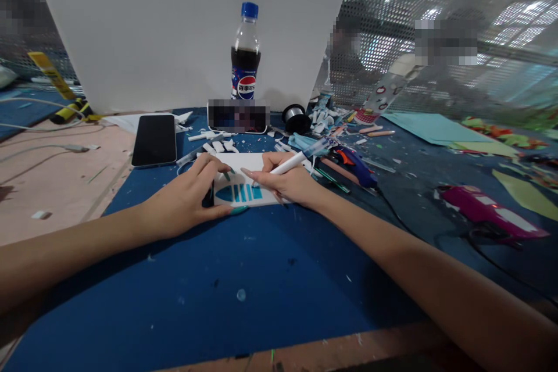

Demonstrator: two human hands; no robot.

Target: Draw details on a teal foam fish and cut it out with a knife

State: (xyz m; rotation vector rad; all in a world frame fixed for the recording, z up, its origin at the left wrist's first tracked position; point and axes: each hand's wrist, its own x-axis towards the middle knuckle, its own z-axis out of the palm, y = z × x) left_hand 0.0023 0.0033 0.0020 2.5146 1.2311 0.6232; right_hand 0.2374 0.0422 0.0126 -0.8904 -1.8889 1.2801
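Note:
A white card (244, 171) with blue cut-out shapes (239, 193) on it lies on the blue mat (244, 279). My left hand (192, 197) rests on the card's left edge, fingers spread and pressing it down. Over the card's right side, my right hand (290, 183) is closed around a white pen (300, 157); the pen's tip is hidden under the hand, and its free end points up and to the right.
A cola bottle (246, 52) stands behind the card before a white board (183, 29). A black phone (154, 139) lies left. A blue glue gun (355, 165), a wire spool (296, 118), paper scraps and a pink glue gun (492, 212) lie right.

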